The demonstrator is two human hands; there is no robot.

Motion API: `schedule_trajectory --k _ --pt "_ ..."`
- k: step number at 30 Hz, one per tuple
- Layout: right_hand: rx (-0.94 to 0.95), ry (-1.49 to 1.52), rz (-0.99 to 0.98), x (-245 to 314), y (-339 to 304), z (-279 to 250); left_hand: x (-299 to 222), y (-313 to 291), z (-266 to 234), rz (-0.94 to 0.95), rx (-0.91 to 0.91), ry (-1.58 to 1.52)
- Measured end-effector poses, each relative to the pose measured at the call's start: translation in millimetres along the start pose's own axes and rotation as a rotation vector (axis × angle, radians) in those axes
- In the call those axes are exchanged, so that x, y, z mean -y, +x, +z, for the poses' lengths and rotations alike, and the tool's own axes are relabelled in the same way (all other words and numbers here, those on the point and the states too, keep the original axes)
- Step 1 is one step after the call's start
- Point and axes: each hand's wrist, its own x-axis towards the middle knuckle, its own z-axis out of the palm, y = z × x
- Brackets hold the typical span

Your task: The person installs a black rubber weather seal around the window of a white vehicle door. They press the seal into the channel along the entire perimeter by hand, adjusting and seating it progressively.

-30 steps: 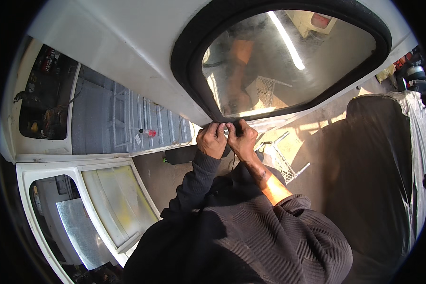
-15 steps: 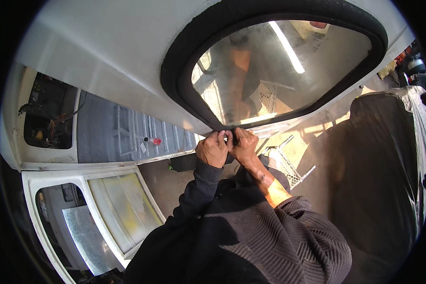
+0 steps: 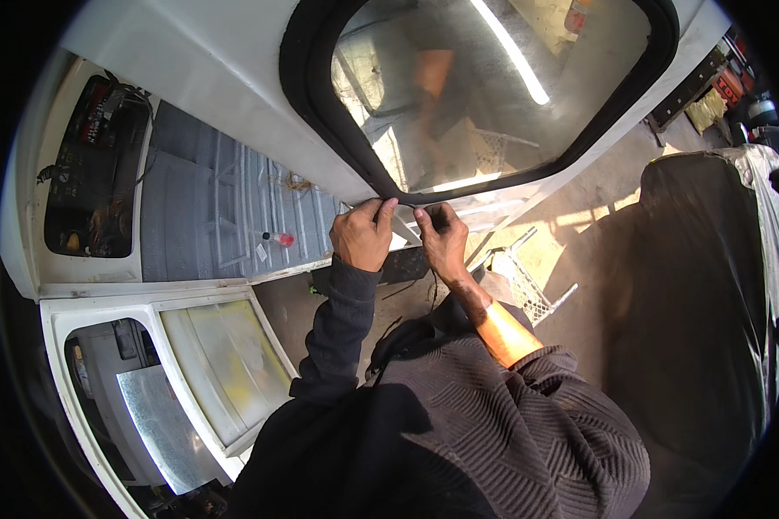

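A glass pane [image 3: 485, 104] sits in a thick black rubber window seal [image 3: 342, 143] on a white vehicle body panel [image 3: 190, 60]. My left hand [image 3: 362, 235] is closed at the seal's lower corner, thumb and fingers pinching the rubber edge. Just to its right, my right hand [image 3: 446, 242] has curled fingers with the thumb pointing up, close under the same edge. Whatever lies between those right fingers is too small to make out. A narrow gap separates the two hands.
Left of me, a ribbed grey vehicle floor [image 3: 182, 208] carries a small red-capped bottle [image 3: 281, 239]. A white door frame [image 3: 56, 337] stands at lower left. To the right are a dark covered bulky object [image 3: 675, 285] and a white metal mesh stand [image 3: 528, 285].
My hands have moved apart from being pressed together, the left one shifting left along the seal's lower edge. The window sits higher in view and the right thumb now points up.
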Motion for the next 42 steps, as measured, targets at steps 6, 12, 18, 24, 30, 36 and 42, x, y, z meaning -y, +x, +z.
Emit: schedule_trajectory --k 6,12,18,24,30,36,42 --pt "-0.104 -0.190 -0.116 7.0 2.7 2.5 5.2 -5.6 10.7 0.168 -0.260 -0.017" --pt "-0.135 -0.250 -0.153 6.3 5.6 4.3 2.7 -7.7 15.7 0.224 -0.264 -0.026" --pt "-0.047 -0.244 -0.171 14.7 10.1 -7.8 9.5 -19.0 30.4 -0.037 -0.128 -0.195" --pt "-0.021 -0.266 -0.360 7.2 11.8 -16.1 14.3 -26.9 60.2 -0.125 -0.156 -0.210" --pt "-0.034 -0.364 -0.270 13.9 12.0 -15.4 20.7 -30.6 69.8 -0.060 -0.233 -0.161" --pt "-0.067 -0.379 -0.312 14.8 17.8 -8.4 19.7 -31.0 84.9 0.034 -0.366 -0.213" --pt "0.063 -0.294 -0.223 18.4 22.3 -24.1 25.2 -32.6 87.2 0.030 -0.280 -0.208"
